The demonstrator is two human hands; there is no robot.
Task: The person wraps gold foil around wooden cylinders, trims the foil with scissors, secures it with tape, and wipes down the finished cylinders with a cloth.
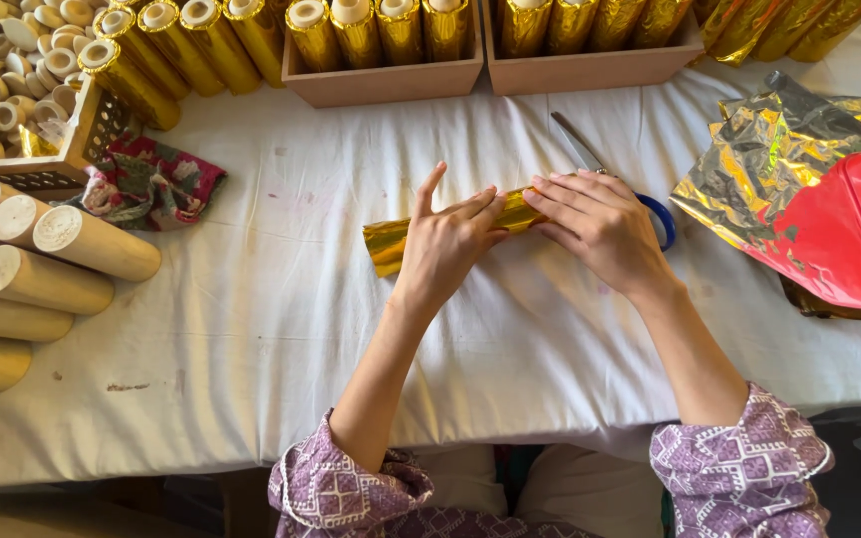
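Both hands' fingers [470, 211] pressed flat on gold-foil roll [391, 242]; wooden boxes [381, 82] hold gold tubes [356, 30].

Two open brown boxes [383, 82] [590, 68] of gold rolls are sitting beyond the hands; a red-and-gold foil wrapper [829, 214] is lying right of them.

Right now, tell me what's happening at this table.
A person presses both hands on a gold foil-covered cylinder lying on the white cloth-covered table. The left hand lies flat over its middle, and the right hand covers its right end. Blue-handled scissors lie just behind the right hand. Bare wooden cylinders are stacked at the left, wooden boxes of gold-wrapped cylinders stand along the far edge, and crumpled gold and red foil sheets lie at the right.
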